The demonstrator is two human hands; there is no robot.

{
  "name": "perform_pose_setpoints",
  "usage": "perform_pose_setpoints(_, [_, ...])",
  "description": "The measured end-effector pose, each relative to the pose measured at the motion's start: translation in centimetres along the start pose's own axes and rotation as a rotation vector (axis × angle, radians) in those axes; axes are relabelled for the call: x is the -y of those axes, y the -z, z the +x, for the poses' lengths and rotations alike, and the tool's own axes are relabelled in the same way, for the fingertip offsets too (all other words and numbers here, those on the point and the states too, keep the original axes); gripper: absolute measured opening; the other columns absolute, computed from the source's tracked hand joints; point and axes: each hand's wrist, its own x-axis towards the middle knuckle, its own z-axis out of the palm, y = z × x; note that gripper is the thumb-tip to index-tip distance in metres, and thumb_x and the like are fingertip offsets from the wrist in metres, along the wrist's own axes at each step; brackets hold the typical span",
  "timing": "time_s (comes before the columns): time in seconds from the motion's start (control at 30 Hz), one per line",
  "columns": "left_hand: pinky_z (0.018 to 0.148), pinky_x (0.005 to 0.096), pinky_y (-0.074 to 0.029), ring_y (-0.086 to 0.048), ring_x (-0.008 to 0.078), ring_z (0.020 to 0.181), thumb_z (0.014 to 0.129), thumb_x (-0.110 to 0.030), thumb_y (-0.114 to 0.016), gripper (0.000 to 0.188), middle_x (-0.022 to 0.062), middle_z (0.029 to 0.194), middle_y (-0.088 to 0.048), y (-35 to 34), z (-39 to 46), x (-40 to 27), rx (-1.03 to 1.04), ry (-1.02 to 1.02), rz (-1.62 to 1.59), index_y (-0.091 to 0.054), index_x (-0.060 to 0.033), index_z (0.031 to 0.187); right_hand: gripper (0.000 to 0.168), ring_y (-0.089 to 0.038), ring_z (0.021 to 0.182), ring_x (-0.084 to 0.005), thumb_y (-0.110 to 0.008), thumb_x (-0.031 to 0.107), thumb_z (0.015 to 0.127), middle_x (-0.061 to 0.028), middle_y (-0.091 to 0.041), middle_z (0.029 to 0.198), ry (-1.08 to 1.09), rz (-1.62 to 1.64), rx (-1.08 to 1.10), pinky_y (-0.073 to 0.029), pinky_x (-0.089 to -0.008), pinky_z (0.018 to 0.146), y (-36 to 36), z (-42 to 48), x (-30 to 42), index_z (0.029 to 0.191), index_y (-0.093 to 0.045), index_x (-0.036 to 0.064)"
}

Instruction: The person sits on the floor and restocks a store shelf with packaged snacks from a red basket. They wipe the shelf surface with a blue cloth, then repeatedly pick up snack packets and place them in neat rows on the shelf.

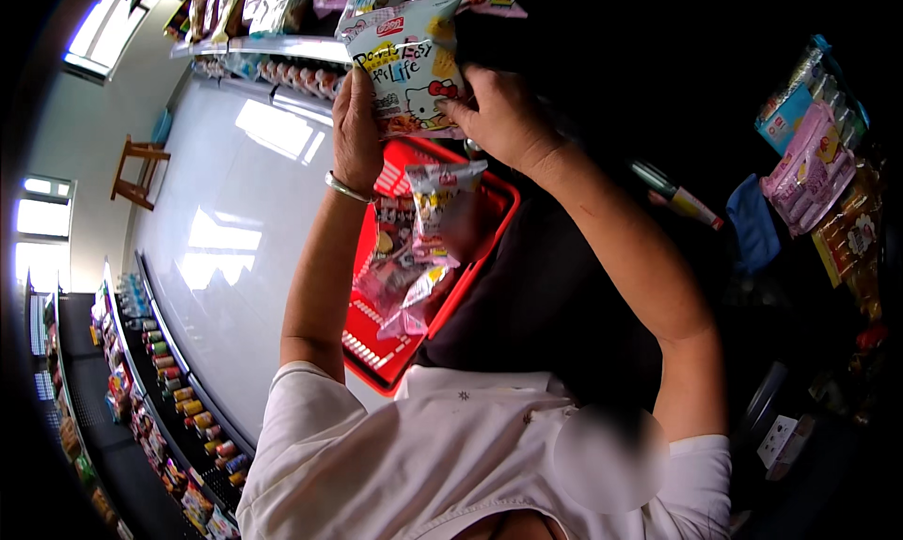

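Observation:
Between my two hands, near a shelf of snacks, is a pale snack bag [413,67] with a cartoon cat and printed writing. My left hand [358,127] grips its left edge; a silver bangle circles that wrist. My right hand [497,113] pinches the lower right edge, thumb on the front. Below the bag a red plastic shopping basket [462,307] holds a similar pale bag [441,194], a dark packet [394,222] and pink packets [416,303]. Part of the basket's contents is blurred.
Packed snack bags [282,4] stand on the shelf at the top, above its white edge rail [264,46]. Shelving with bottles and cans [187,399] runs along the lower left. A wooden stool [137,173] stands at the wall. More packets [811,166] lie at the right beside a blue cloth [753,222].

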Motion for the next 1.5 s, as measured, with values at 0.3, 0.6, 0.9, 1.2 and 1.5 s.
perform_pose_setpoints(0.3, [0.066, 0.0210, -0.051, -0.061, 0.0049, 0.075, 0.107, -0.037, -0.049, 0.040, 0.0012, 0.093, -0.068, 5.5, -8.0, 4.2, -0.241, 0.182, -0.121, -0.062, -0.0001, 0.117, 0.031, -0.071, 0.079, -0.0360, -0.076, 0.029, 0.086, -0.0181, -0.071, 0.084, -0.008, -0.076, 0.308, -0.057, -0.0435, 0.072, -3.2, -4.3, 3.0, 0.096, -0.067, 0.001])
perform_pose_setpoints(0.6, [0.103, 0.0357, -0.045, -0.055, 0.0252, 0.120, 0.106, -0.036, -0.049, 0.053, 0.0192, 0.132, -0.057, 13.2, -15.1, 10.4, -0.308, 0.207, 0.469, -0.050, 0.0065, 0.138, 0.025, -0.072, 0.075, -0.0284, -0.076, 0.018, 0.086, -0.0136, -0.072, 0.080, -0.080, 0.044, 0.306, -0.057, -0.0380, 0.070, -2.8, -4.6, 2.5, 0.101, -0.068, 0.001])
perform_pose_setpoints(0.9, [0.098, 0.0336, -0.049, -0.060, 0.0256, 0.115, 0.108, -0.021, -0.041, 0.037, 0.0150, 0.127, -0.059, 11.4, -15.1, 10.9, -0.162, 0.077, 0.457, -0.052, 0.0042, 0.133, 0.022, -0.071, 0.076, -0.0300, -0.075, 0.016, 0.085, -0.0129, -0.072, 0.080, -0.104, -0.051, 0.318, -0.056, -0.0397, 0.071, -2.8, -5.2, 2.5, 0.101, -0.068, 0.003])
perform_pose_setpoints(1.2, [0.090, 0.0303, -0.049, -0.062, 0.0165, 0.110, 0.105, -0.025, -0.054, 0.032, 0.0054, 0.121, -0.065, 6.2, -8.4, 6.2, -0.186, 0.181, 0.087, -0.060, -0.0027, 0.127, 0.028, -0.073, 0.090, -0.0253, -0.075, 0.013, 0.086, -0.0166, -0.074, 0.098, -0.117, 0.148, 0.143, -0.059, -0.0354, 0.080, -0.1, -1.5, -1.3, 0.109, -0.067, -0.002])
perform_pose_setpoints(1.5, [0.096, 0.0264, -0.045, -0.060, 0.0147, 0.108, 0.103, -0.013, -0.056, 0.031, 0.0086, 0.121, -0.065, -1.2, 3.3, 5.2, 0.020, -0.095, 0.011, -0.057, 0.0029, 0.129, 0.027, -0.066, 0.082, -0.0110, -0.065, 0.021, 0.096, -0.0023, -0.070, 0.099, -0.546, 0.507, -0.077, -0.050, -0.0255, 0.067, 4.6, 3.7, -10.1, 0.117, -0.063, 0.004])
